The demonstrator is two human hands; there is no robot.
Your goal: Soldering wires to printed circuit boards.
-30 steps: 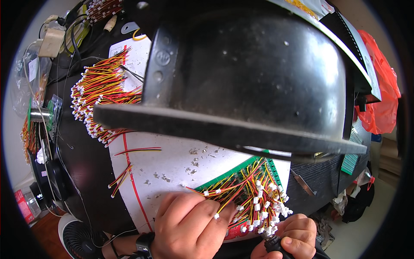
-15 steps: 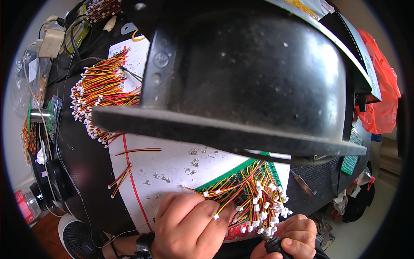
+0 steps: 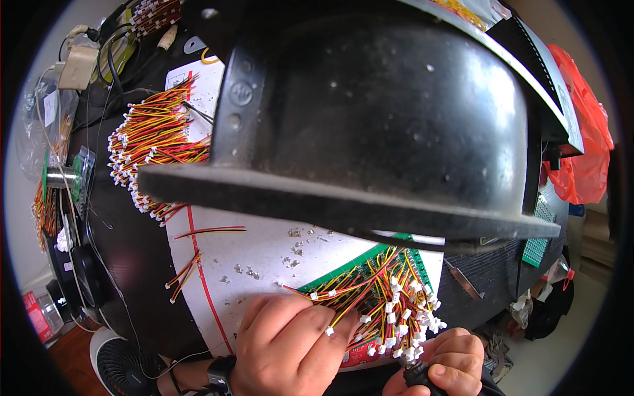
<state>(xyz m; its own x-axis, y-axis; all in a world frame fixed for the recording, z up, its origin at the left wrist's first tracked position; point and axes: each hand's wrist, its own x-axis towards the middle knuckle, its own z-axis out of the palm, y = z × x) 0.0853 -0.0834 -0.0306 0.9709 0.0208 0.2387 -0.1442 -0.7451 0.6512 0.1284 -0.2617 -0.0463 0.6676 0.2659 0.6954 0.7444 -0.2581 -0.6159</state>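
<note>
My left hand (image 3: pixel 287 343) is closed over the near left edge of a green circuit board (image 3: pixel 340 272); its fingertips and whatever they pinch are hidden among the wires. Short red, yellow and black wires with white connector plugs (image 3: pixel 393 317) stand in a dense bunch on the board. At the board's near right corner, my right hand (image 3: pixel 452 363) is wrapped round the black handle of what looks like a soldering iron (image 3: pixel 416 375). The iron's metal front part sits close under the plugs, and its tip cannot be seen.
A large black housing (image 3: pixel 370 112) with a wide flange hides much of the middle. Beside it lies a big pile of plugged wires (image 3: pixel 155 145) on a white sheet (image 3: pixel 231 231) with metal crumbs. A solder spool (image 3: pixel 63 177) and a small fan (image 3: pixel 122 363) stand left; tweezers (image 3: pixel 464 280) lie right.
The black housing sits slightly further left in the picture. Both hands, the board and the wires stay almost where they were.
</note>
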